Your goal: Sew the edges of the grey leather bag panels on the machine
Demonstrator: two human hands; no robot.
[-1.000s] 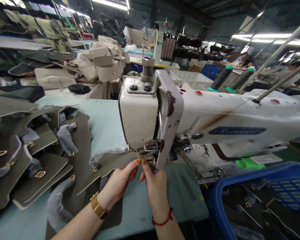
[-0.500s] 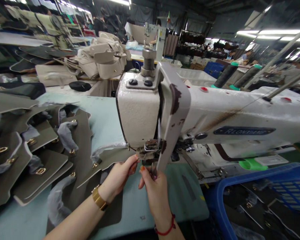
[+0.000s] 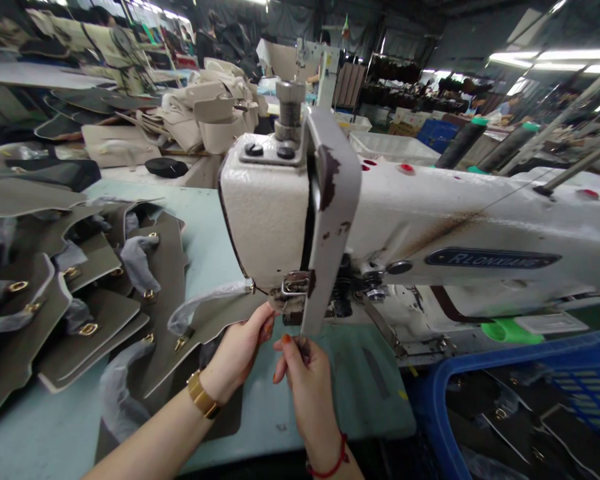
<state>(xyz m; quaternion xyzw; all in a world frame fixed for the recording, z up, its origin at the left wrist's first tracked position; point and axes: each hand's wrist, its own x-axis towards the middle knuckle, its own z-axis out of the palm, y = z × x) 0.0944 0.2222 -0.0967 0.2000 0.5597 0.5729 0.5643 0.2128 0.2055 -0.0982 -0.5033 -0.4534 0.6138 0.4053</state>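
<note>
My left hand [image 3: 237, 350], with a gold watch at its wrist, is closed in a pinch at the edge of a grey-brown bag panel [image 3: 217, 317] by the needle area. The panel carries a plastic-wrapped handle [image 3: 205, 300] with gold fittings. Above my fingers is the head of a white sewing machine [image 3: 265, 213]; its presser foot is partly hidden. My right hand [image 3: 305, 377], wearing a red bracelet, is just right of and below my left one, fingers curled. A small dark thing shows in its grip, too hidden to name.
Several grey-brown panels [image 3: 95, 320] with wrapped handles lie overlapping on the pale green table [image 3: 210, 220] at left. At lower right stands a blue basket [image 3: 430, 400] holding dark panels. Beige bags [image 3: 220, 120] are heaped behind, beside a black roll [image 3: 166, 167].
The view has shifted slightly, with the machine head now a little further left. My right hand has dropped slightly away from the presser foot, while my left stays at the panel.
</note>
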